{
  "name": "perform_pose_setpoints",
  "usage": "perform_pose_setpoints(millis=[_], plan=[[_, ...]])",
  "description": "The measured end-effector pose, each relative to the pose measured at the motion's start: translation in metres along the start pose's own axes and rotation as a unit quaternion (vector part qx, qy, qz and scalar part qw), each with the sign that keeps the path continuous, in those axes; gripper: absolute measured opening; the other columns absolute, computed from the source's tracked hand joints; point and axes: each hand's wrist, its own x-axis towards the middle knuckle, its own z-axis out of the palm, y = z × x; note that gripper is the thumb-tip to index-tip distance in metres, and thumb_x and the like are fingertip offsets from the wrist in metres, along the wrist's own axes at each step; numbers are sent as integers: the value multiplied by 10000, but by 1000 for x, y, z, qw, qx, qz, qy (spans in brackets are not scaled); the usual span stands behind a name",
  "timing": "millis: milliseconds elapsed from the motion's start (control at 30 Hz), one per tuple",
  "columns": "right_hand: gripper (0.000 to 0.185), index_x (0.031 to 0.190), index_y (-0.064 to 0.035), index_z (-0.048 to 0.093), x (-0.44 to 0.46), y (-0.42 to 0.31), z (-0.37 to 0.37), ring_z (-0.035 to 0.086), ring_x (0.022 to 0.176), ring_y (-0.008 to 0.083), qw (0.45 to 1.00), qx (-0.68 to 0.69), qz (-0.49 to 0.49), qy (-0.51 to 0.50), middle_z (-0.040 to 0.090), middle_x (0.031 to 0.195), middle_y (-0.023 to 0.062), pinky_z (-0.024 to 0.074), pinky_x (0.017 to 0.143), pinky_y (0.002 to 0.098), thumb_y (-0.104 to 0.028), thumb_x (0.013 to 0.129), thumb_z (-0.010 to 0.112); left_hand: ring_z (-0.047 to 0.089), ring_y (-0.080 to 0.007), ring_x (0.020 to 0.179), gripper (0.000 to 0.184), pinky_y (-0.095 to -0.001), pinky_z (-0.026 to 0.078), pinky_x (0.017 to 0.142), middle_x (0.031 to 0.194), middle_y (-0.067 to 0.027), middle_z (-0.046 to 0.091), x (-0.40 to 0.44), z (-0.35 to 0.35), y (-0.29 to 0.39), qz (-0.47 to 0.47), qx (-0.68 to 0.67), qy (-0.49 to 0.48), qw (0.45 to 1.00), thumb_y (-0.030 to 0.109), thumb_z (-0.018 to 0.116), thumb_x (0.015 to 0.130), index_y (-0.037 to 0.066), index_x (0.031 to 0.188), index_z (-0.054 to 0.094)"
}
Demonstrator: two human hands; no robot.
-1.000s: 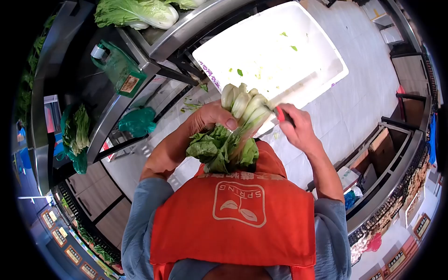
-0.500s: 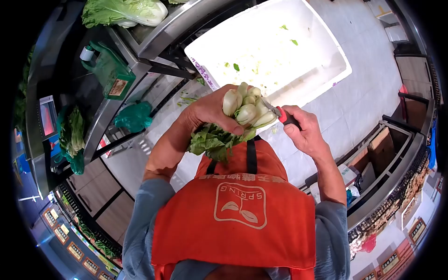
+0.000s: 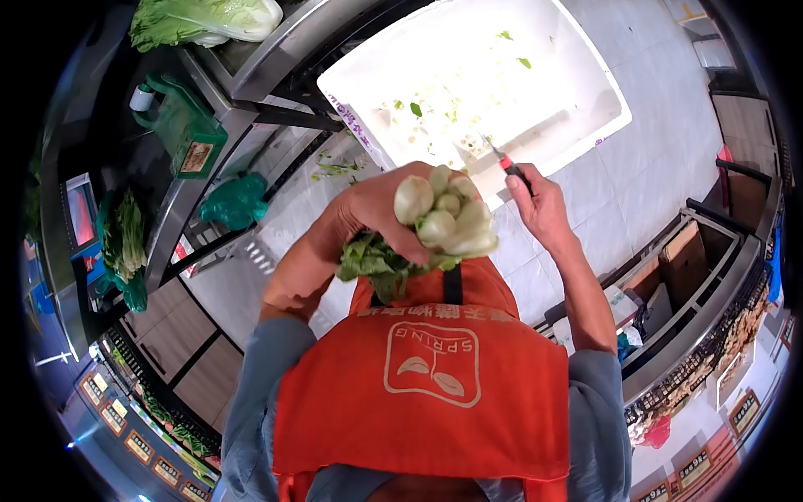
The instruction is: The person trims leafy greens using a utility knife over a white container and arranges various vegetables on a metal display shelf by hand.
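My left hand (image 3: 378, 209) is wrapped round a bunch of bok choy (image 3: 452, 222). Its pale stem ends face up and to the right, and the green leaves hang below my palm. In my right hand (image 3: 544, 205) is a small knife (image 3: 512, 169) with a red and black handle. Its narrow blade points up and left, apart from the stems and over the white foam box (image 3: 602, 100). Small trimmings and a few green leaf pieces are scattered on the box's floor.
At the upper left are a metal counter with a napa cabbage (image 3: 217, 21), a green plastic jug (image 3: 186, 138) and a green plastic bag (image 3: 236, 201). Leafy greens (image 3: 125, 238) hang further left. Scraps lie on the tiled floor. A metal-edged shelf (image 3: 686, 309) stands at right.
The knife has moved away from the stems, up and to the right, with my right hand. The bok choy has tilted so its cut ends face the camera more.
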Motion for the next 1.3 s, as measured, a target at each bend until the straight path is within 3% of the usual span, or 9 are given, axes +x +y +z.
perform_pose_setpoints(millis=[33, 100, 133, 233, 300, 467, 767, 1067, 1300], plan=[[333, 1110, -8, 631, 1, 14, 4, 542, 601, 226, 998, 53, -4, 19, 609, 740, 137, 461, 567, 335, -321, 1006, 590, 602, -158, 1067, 769, -316, 459, 979, 1088, -51, 662, 3, 9, 8, 37, 22, 56, 998, 14, 871, 487, 18, 1210, 611], [330, 1111, -5, 628, -2, 30, 13, 499, 588, 198, 986, 161, -8, 46, 596, 728, 129, 438, 556, 323, -317, 1013, 582, 605, -155, 1058, 689, -323, 464, 982, 1052, -48, 664, 4, 15, 15, -21, -72, 220, 973, 21, 863, 530, 21, 1177, 626], [346, 1130, -3, 625, -1, 15, 5, 550, 615, 202, 983, 177, -13, 40, 611, 751, 132, 462, 584, 313, -324, 1009, 584, 614, -155, 1029, 654, -317, 477, 971, 1039, -46, 659, 7, -2, 12, -59, -1, 235, 970, 35, 856, 577, 17, 1185, 618], [348, 1152, -11, 627, -20, -31, -14, 604, 659, 214, 985, 35, -141, 93, 635, 791, 141, 490, 626, 300, -320, 992, 612, 671, -219, 976, 641, -329, 520, 856, 1074, -100, 697, 9, -8, -5, 50, 201, 290, 935, 137, 856, 653, 19, 1224, 588], [349, 1163, -31, 632, -28, -52, -15, 678, 729, 278, 979, 17, -188, 78, 673, 874, 139, 536, 669, 323, -288, 936, 696, 691, -248, 953, 634, -343, 528, 838, 1032, -126, 702, 14, -7, -11, 42, 234, 344, 908, 166, 847, 653, 20, 1210, 580], [332, 1103, -60, 646, -31, -74, -4, 671, 740, 322, 976, -47, -204, 60, 668, 902, 117, 538, 631, 378, -292, 884, 739, 693, -383, 929, 650, -422, 553, 797, 965, -187, 699, 24, 4, -18, 54, 380, 427, 819, 204, 841, 620, 30, 1171, 544], [320, 1079, -42, 640, -34, -73, 2, 680, 742, 343, 978, -75, -188, 48, 676, 914, 150, 535, 615, 401, -300, 907, 716, 678, -365, 952, 691, -446, 532, 812, 983, -137, 698, 17, 9, -20, 37, 507, 441, 740, 154, 869, 578, 91, 1184, 542], [317, 1069, -35, 632, -34, -75, 0, 683, 727, 346, 986, -62, -153, 22, 686, 896, 155, 537, 603, 398, -301, 916, 712, 667, -337, 937, 739, -438, 504, 818, 987, -96, 678, 18, 6, -31, 80, 575, 449, 679, 174, 879, 556, 126, 1197, 514], [320, 1063, -35, 631, -33, -72, 9, 679, 719, 346, 982, -65, -174, 38, 683, 892, 157, 537, 599, 393, -306, 914, 715, 660, -368, 869, 773, -458, 508, 771, 982, -99, 681, 20, 4, -33, 83, 579, 460, 668, 208, 928, 529, 131, 1184, 524]])
